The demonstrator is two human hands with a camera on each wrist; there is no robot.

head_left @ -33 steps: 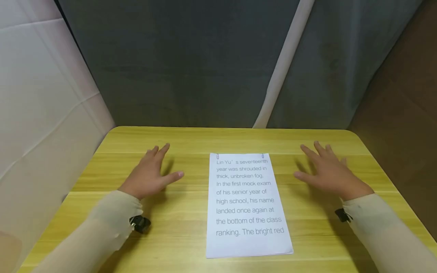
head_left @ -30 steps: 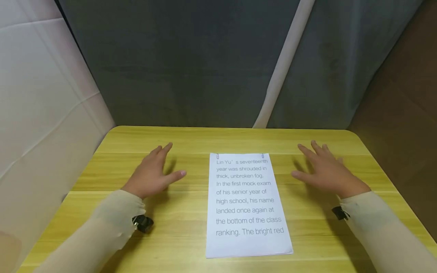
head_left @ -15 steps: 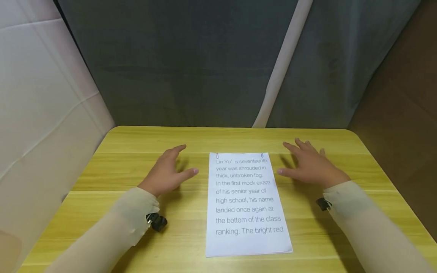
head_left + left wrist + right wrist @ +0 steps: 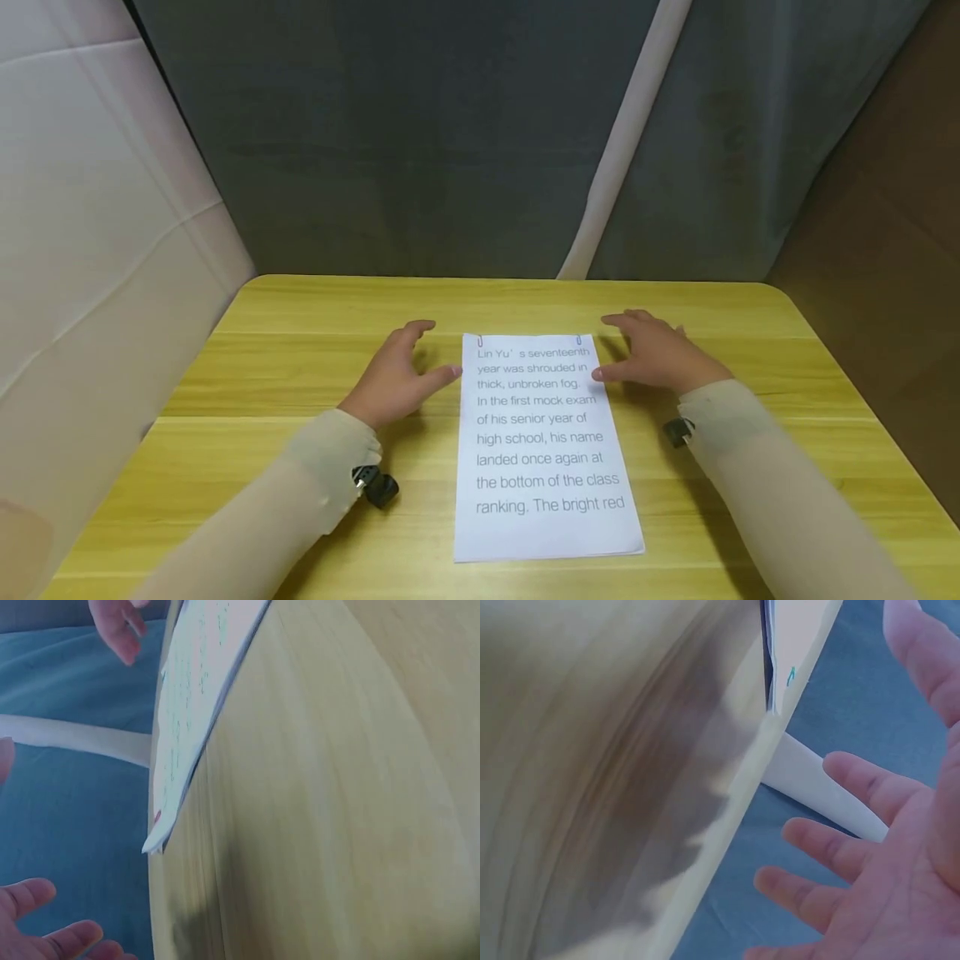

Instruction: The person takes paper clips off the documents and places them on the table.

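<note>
From the head view, a stack of printed sheets [image 4: 545, 450] lies flat in the middle of a yellow wooden table [image 4: 300, 367], its long sides running from the near edge toward the far edge. Two small clips [image 4: 578, 340] sit on the stack's far edge, one near each corner. The left hand [image 4: 397, 375] hovers palm down just beside the stack's far left corner, fingers loosely spread, thumb tip at the paper's left edge; it holds nothing. The right hand [image 4: 652, 354] hovers palm down just beside the far right corner, fingers relaxed, thumb at the paper's right edge, also holding nothing. Whether either thumb touches the paper cannot be told. Both arms wear pale sleeves [image 4: 757, 475]. A grey curtain [image 4: 450, 150] hangs behind the table's far edge.

In the left wrist view, the stack [image 4: 199, 705] lies along the table edge, and the left hand's fingertips [image 4: 45, 930] show spread and empty.

In the right wrist view, the right hand [image 4: 885, 847] shows an open palm with fingers apart, near the stack's corner [image 4: 791, 645].
</note>
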